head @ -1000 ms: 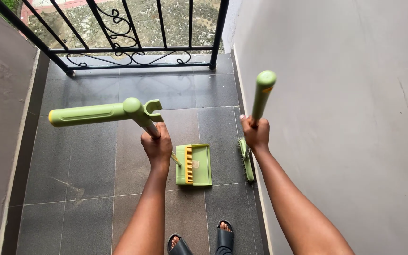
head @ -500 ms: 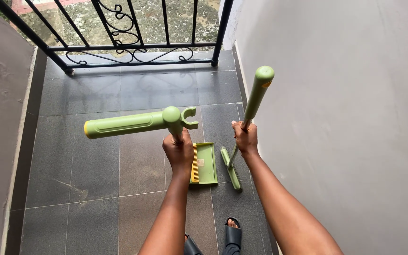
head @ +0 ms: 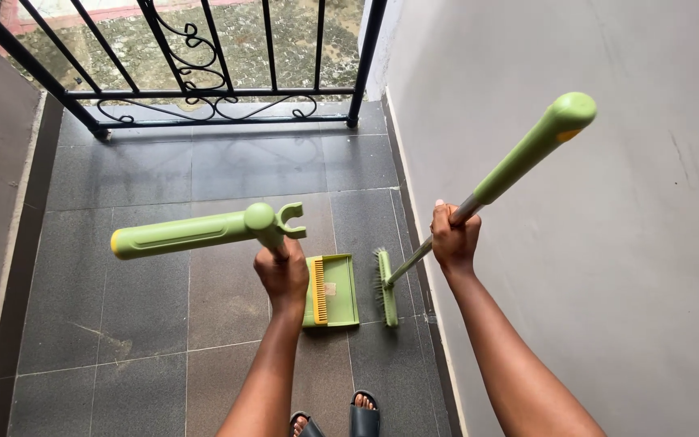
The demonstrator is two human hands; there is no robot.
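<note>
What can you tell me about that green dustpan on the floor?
The dustpan is light green, plastic by its look, with a yellow comb strip along one edge. It lies flat on the dark grey tiled floor, open side toward the green broom head close beside it. A small pale scrap lies inside. Its long handle rises to a folded green grip; the left hand holds the pole just below that.
</note>
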